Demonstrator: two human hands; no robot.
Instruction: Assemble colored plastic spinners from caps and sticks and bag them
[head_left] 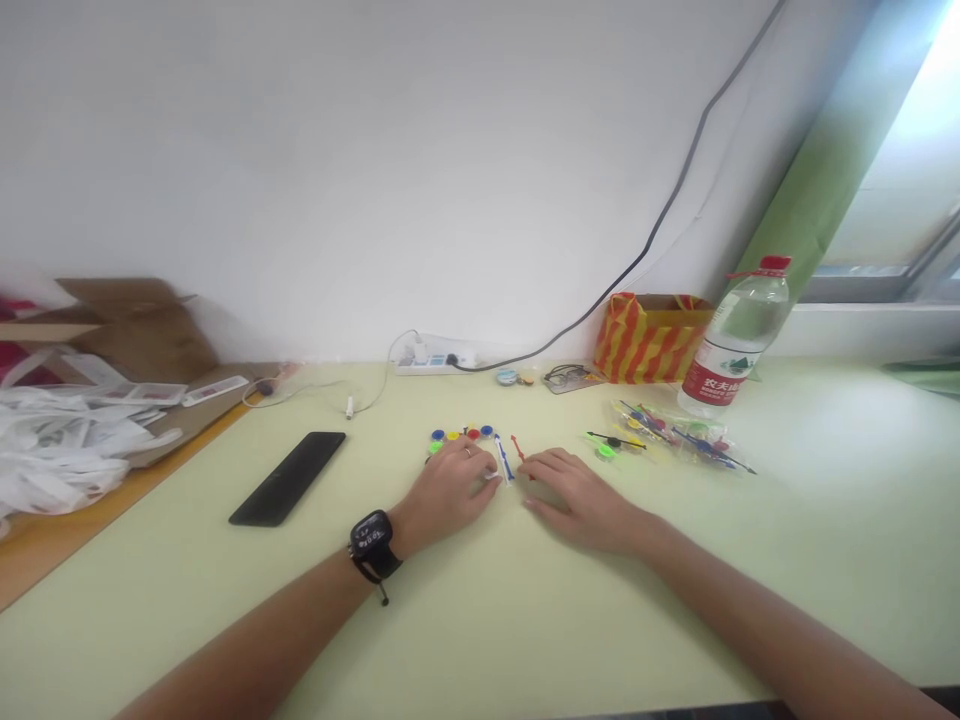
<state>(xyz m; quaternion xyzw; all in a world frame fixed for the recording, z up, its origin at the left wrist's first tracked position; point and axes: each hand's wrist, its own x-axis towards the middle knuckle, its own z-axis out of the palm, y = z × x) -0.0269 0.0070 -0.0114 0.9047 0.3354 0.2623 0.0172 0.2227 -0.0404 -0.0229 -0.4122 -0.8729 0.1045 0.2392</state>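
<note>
My left hand (pixel 450 490), with a black smartwatch (pixel 371 535) at the wrist, is low over the table with curled fingers. Its thumb and forefinger are close together around a small white piece, mostly hidden. Round colored plastic discs, among them a blue disc (pixel 487 431) and a red disc (pixel 473 434), lie just beyond its knuckles; some are partly covered. Between the hands are a blue arrow (pixel 504 460) and a white strip-like piece (pixel 508 480). My right hand (pixel 581 497) rests with its thumb apart from its fingers; the fingertips touch the lower end of a red arrow (pixel 517 446).
Clear bags of colored arrows and discs (pixel 701 443) lie at the right, before a water bottle (pixel 727 350) and a striped bag (pixel 649 340). A black phone-like slab (pixel 289 478) lies left. Behind are a power strip (pixel 435 362) and cables; white plastic bags (pixel 60 440) fill the far left.
</note>
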